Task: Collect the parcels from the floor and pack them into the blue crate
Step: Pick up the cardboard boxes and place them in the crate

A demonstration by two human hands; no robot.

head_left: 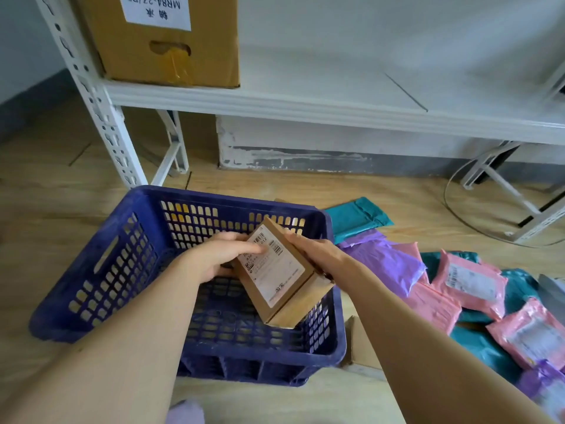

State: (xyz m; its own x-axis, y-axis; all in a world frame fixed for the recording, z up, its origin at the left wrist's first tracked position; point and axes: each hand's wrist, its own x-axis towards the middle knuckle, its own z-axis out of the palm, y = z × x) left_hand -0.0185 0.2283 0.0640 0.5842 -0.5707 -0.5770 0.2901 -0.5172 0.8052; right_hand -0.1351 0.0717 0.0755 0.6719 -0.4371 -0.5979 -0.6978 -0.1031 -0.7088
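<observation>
A small brown cardboard box (279,281) with a white shipping label hangs tilted over the blue crate (101,270). My left hand (218,255) grips its upper left edge, fingers across the label. My right hand (318,250) holds its upper right side. The crate stands on the wooden floor with nothing lying on its slatted bottom. To the right, soft parcels lie in a heap on the floor: a teal one (357,217), a purple one (385,264), and pink ones (472,281) with white labels.
A white metal shelf rack (275,102) stands behind the crate, with a large brown carton (162,47) on its lowest shelf. A flat piece of cardboard (362,347) lies beside the crate's right wall. A thin cable loop (452,209) rests near the rack's right leg.
</observation>
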